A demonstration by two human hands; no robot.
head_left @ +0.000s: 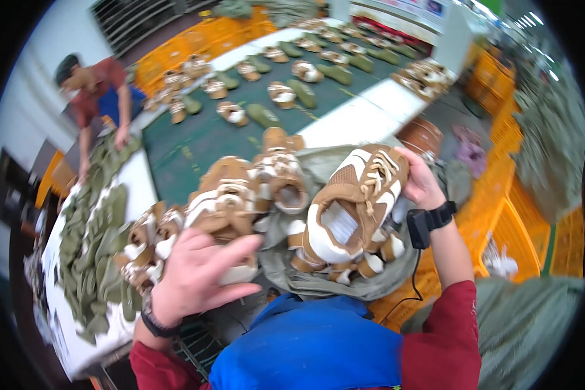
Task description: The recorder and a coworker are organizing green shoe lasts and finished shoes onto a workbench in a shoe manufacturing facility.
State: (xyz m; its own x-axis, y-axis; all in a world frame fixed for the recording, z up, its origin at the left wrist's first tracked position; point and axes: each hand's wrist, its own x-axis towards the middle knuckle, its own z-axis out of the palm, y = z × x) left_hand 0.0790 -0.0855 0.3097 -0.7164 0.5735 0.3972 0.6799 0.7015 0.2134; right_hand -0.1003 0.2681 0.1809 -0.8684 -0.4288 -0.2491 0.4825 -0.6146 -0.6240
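My right hand (424, 180) grips a brown and white lace-up sneaker (364, 174) by its toe end, with the shoe's opening facing me and a pale lining inside. My left hand (205, 270) has its thumb and forefinger spread apart. It is in front of another brown and white sneaker (222, 192) and covers part of its heel; whether it touches that shoe I cannot tell. Behind the two stands one more sneaker (283, 172). Below the raised shoe, several sneakers (370, 265) lie in a grey-green sack (396, 276).
A green-topped table (188, 146) with white edges carries rows of sneakers and green shoe-shaped forms (302, 93). More green forms (97, 247) are heaped on the left, where a co-worker (97, 97) reaches in. Orange crates (481, 227) line the right side.
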